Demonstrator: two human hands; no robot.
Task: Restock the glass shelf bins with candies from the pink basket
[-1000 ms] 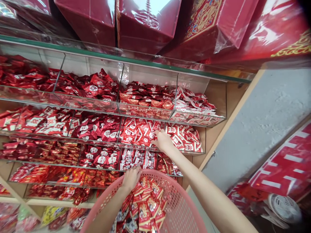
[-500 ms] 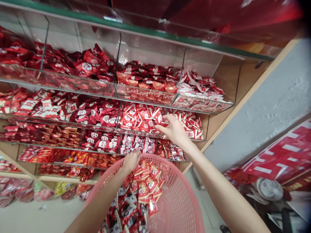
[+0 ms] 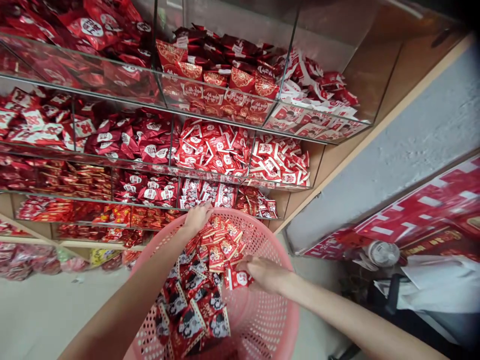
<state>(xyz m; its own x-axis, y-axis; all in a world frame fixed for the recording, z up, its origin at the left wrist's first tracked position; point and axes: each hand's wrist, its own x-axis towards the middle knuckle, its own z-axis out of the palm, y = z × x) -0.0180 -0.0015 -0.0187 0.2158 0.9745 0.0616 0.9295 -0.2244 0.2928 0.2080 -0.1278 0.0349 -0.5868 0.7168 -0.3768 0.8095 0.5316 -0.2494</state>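
Observation:
My left hand (image 3: 198,218) is closed over the far rim of a pink plastic basket (image 3: 275,240) with a perforated wall. Inside the basket, my right hand (image 3: 262,272) pinches a red-and-white candy packet (image 3: 239,278), low over the heap. Red packets with cream edges (image 3: 221,247) lie at the far side of that heap. Nearer to me are dark red packets with black-and-white figures (image 3: 193,320). The basket's right part shows its bare pink bottom. Beyond the rim, a shelf bin holds similar red-and-white packets (image 3: 213,147).
Tiered glass-fronted shelves (image 3: 221,112) hold many red wrapped packets in divided bins. A grey wall (image 3: 405,130) stands to the right of the wooden side panel (image 3: 337,170). At lower right are a small white fan (image 3: 382,253) and white sheets (image 3: 442,285). Bagged goods (image 3: 33,257) line the floor at left.
My right hand has come down from the shelf bin into the basket, now with a red-and-white packet. My left hand stays on the rim. The view has tilted downward and closer.

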